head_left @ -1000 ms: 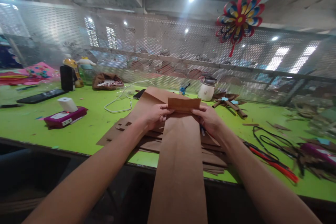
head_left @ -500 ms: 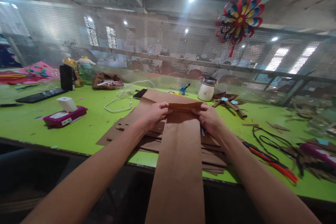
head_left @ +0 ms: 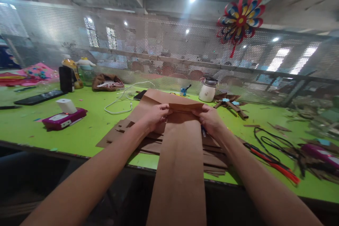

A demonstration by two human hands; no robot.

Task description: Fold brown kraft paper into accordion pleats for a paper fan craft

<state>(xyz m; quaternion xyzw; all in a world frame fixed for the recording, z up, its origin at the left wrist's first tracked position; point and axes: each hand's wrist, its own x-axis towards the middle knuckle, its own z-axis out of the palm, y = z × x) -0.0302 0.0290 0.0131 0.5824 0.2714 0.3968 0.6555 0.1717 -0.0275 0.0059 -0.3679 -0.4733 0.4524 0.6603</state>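
Observation:
A long strip of brown kraft paper runs from the tabletop down past the near edge toward me. Its far end is folded over in a flap. My left hand pinches the left end of this fold, and my right hand pinches the right end, thumbs and fingers closed on the paper. Beneath lies a stack of cut brown paper pieces, some with slots along the left. A larger brown sheet lies behind my left hand. Part of a dark pen-like thing shows beside my right hand.
On the green table stand a purple power strip with a white plug, a white cable and a lidded jar. Red-handled tool and black cord lie right. A perforated metal screen closes the back.
Both hands stay pinched on the folded end of the paper, almost unmoved. The whole view has shifted very slightly.

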